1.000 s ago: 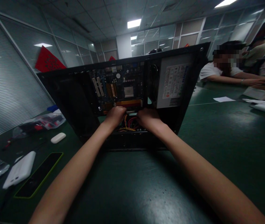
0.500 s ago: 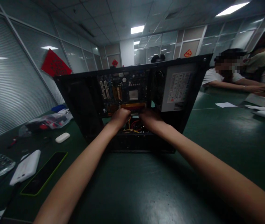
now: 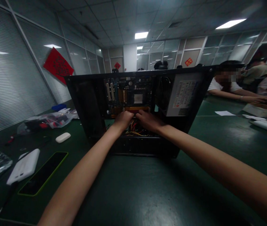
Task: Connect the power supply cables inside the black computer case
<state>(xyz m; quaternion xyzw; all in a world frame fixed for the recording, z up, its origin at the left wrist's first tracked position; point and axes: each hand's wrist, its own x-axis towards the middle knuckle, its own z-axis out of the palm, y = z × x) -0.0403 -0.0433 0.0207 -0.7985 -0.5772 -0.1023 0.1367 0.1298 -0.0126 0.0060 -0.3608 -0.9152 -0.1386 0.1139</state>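
An open black computer case (image 3: 86,103) lies on the green table (image 3: 147,194) in front of me. Inside it I see a motherboard (image 3: 128,94) and, to the right, a grey power supply (image 3: 185,94). Both arms reach into the case. My left hand (image 3: 123,120) is closed at the lower edge of the motherboard, by its orange slots (image 3: 137,109). My right hand (image 3: 149,121) is curled beside it, almost touching it. Red and yellow cables (image 3: 134,130) lie under both hands. What the fingers grip is hidden.
On the left of the table lie a white device (image 3: 23,166), a dark green-edged phone (image 3: 43,173), a small white oval object (image 3: 63,137) and clear plastic bags (image 3: 51,119). Other people sit at the far right, with papers (image 3: 224,113) near them.
My two hands have moved closer together at the lower edge of the motherboard. The view has shifted, so the case sits a little lower and further right in the frame.
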